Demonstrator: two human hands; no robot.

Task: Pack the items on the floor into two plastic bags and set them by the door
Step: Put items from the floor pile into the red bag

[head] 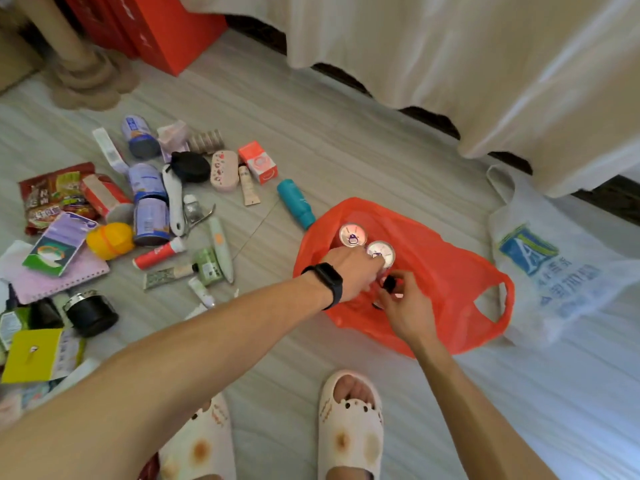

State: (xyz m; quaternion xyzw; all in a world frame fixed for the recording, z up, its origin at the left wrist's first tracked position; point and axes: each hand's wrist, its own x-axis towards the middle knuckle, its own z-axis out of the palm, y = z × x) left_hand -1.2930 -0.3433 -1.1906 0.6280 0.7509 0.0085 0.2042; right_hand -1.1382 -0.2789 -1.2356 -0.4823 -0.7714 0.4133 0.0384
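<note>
Head view. The red plastic bag (pixel 450 271) lay open on the floor (pixel 346 133), at 4 o'clock from frame centre. Two cans stood upright inside: the far can (pixel 352 234), and the near can (pixel 382 252) at its 4 o'clock, rims nearly touching. The left hand (pixel 349 275) had its fingers curled over the near can's rim, gripping it. The right hand (pixel 408 306) pinched a small black-capped item (pixel 388 283) at the bag mouth; couldn't tell what it was.

Risks, my read:
- The bag walls give no support, so the upright cans would likely tip once released or when the bag is lifted.
- Hard rims plus more heavy stuff could stretch or split the film at the handles.
- The blue cans (pixel 151 220) lay on their sides at 9 o'clock; being round on a smooth floor, they'd roll if nudged.

Materials:
- The red bag was thin crinkled film with slack handle loops.
- The can tops were shiny metal with ring pulls.
- The white plastic bag (pixel 540 271), with blue print, lay flat at 3 o'clock.
- The pile also held a teal bottle (pixel 296 202), a squat glossy black jar (pixel 90 311), soft tubes, cartons and foil snack packets.

Door not in view.
</note>
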